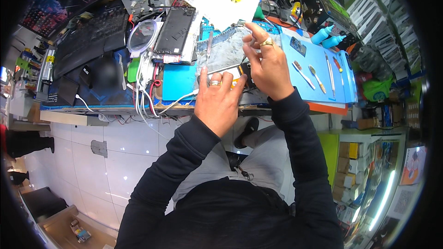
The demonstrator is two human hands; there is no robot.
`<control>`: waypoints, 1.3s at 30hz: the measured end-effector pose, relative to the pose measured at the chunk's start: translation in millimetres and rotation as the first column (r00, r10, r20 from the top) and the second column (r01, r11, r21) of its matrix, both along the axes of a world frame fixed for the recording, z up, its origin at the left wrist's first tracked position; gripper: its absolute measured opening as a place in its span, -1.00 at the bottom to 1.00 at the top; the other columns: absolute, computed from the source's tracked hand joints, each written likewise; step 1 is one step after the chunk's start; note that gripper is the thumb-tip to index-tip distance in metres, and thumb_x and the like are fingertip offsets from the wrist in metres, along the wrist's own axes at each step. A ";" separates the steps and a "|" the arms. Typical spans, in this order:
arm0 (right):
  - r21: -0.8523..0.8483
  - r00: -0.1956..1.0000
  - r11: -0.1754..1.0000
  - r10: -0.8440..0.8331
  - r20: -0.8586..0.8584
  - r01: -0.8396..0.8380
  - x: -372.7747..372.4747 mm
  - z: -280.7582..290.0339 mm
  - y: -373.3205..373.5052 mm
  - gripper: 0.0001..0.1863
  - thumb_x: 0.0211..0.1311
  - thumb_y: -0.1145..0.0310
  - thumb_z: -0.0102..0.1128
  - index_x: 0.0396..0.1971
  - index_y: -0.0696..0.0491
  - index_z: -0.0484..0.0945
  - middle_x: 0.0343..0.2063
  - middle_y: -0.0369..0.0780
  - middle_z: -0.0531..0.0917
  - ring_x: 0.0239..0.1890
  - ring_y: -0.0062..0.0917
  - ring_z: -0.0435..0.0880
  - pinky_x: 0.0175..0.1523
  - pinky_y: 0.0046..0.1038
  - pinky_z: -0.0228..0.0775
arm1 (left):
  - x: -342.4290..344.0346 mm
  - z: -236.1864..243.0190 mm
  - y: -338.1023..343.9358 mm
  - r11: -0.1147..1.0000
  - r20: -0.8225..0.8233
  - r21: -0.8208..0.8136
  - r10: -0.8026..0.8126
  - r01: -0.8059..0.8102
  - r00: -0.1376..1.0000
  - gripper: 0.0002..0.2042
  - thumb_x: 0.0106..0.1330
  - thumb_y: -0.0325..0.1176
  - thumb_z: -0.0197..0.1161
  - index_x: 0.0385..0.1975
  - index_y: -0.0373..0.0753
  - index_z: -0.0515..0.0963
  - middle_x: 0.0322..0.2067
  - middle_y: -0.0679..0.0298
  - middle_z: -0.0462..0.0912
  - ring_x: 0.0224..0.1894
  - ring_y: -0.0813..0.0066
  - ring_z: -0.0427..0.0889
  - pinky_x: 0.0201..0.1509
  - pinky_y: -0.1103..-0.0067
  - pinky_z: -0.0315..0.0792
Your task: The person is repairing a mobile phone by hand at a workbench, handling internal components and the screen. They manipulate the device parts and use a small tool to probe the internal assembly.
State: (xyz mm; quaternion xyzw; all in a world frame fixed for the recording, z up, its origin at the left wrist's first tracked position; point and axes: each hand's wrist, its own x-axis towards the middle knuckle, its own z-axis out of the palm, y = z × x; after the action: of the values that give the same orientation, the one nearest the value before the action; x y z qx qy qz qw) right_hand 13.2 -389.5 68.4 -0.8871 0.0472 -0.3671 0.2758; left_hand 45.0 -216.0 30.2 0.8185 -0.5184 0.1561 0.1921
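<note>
Several left fingers [226,81] on device [234,72], right fingers [258,32] bent

By the right edge of the bench [106,109] is a flat, light blue mat [317,54]. A thin, bright blue sheet [177,83] is by the front edge. The crumpled cloth [226,48] is grey. Both long sleeves [301,131] are plain black.

One wide fisheye view — head-worn, fairly near — looks steeply down over the workbench [120,109].
</note>
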 end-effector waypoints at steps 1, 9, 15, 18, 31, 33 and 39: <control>0.118 0.998 0.991 0.065 0.016 -0.066 0.0 -2.9 -0.3 -0.54 0.32 0.55 0.26 0.22 0.05 0.51 -0.30 -0.06 0.73 -0.34 -0.22 0.75 -0.21 -0.29 0.57 | -0.9 -0.8 0.2 1.000 -0.012 -0.006 -0.004 0.004 1.000 -0.54 0.30 -0.29 0.28 0.24 -0.03 0.57 -0.17 0.19 0.52 0.00 0.19 0.54 0.42 -0.05 0.20; 0.212 0.984 0.961 0.174 0.035 -0.178 -6.9 -4.2 -3.2 -0.47 0.31 0.58 0.26 0.28 0.08 0.43 -0.36 -0.08 0.71 -0.38 -0.28 0.73 -0.24 -0.31 0.56 | -3.0 -1.2 -0.7 0.999 -0.044 -0.046 -0.010 0.008 0.999 -0.59 0.30 -0.37 0.21 0.17 -0.11 0.61 -0.16 0.19 0.52 0.05 0.21 0.56 0.47 -0.04 0.15; 0.234 0.984 0.966 0.071 0.160 -0.108 3.4 -13.8 -3.6 -0.45 0.29 0.59 0.28 0.28 0.07 0.42 -0.40 -0.10 0.69 -0.44 -0.34 0.70 -0.30 -0.34 0.53 | -1.6 -2.7 -0.8 1.000 -0.020 -0.023 -0.002 0.002 1.000 -0.57 0.31 -0.32 0.25 0.21 -0.03 0.58 -0.19 0.21 0.52 -0.03 0.18 0.54 0.41 -0.04 0.22; 0.179 0.993 0.984 0.001 -0.114 0.020 -2.3 -11.1 -4.2 -0.38 0.31 0.64 0.20 0.35 0.04 0.31 -0.29 -0.05 0.73 -0.27 -0.22 0.77 -0.15 -0.26 0.57 | -2.0 -3.2 0.1 0.999 -0.008 -0.037 -0.007 0.006 1.000 -0.59 0.31 -0.32 0.25 0.18 -0.05 0.59 -0.19 0.20 0.52 -0.04 0.18 0.54 0.41 -0.04 0.21; -0.091 0.980 0.992 0.068 -0.188 -0.086 7.6 14.4 2.9 -0.49 0.25 0.63 0.25 0.20 0.11 0.42 -0.39 -0.07 0.71 -0.32 -0.10 0.75 -0.20 -0.17 0.54 | -1.8 -5.7 1.3 0.999 -0.014 -0.046 0.016 -0.017 1.000 -0.54 0.29 -0.30 0.24 0.22 -0.07 0.57 -0.11 0.19 0.51 0.06 0.16 0.54 0.46 -0.08 0.15; 0.106 0.997 0.992 0.076 -0.008 -0.074 18.3 20.8 12.9 -0.52 0.28 0.60 0.26 0.20 0.14 0.41 -0.41 -0.10 0.72 -0.33 -0.22 0.79 -0.20 -0.27 0.56 | -2.1 -6.5 1.2 0.999 -0.026 -0.043 -0.005 0.004 1.000 -0.56 0.29 -0.32 0.22 0.21 -0.08 0.58 -0.10 0.18 0.51 0.07 0.15 0.54 0.46 -0.09 0.13; 0.150 0.983 0.978 0.122 0.136 -0.142 86.0 25.4 42.8 -0.64 0.26 0.55 0.32 0.04 0.25 0.51 -0.35 -0.06 0.75 -0.32 -0.27 0.79 -0.14 -0.33 0.59 | 1.0 -11.4 3.2 0.997 -0.027 -0.067 -0.036 0.034 0.999 -0.63 0.14 -0.31 0.26 -0.04 -0.20 0.69 -0.07 0.13 0.53 0.11 0.13 0.50 0.46 -0.12 0.14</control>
State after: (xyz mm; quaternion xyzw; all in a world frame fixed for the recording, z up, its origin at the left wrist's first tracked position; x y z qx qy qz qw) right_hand 99.2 -346.7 93.9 -0.8384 -0.0003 -0.3986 0.3719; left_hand 46.0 -212.8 18.8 0.8047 -0.5243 0.1586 0.2292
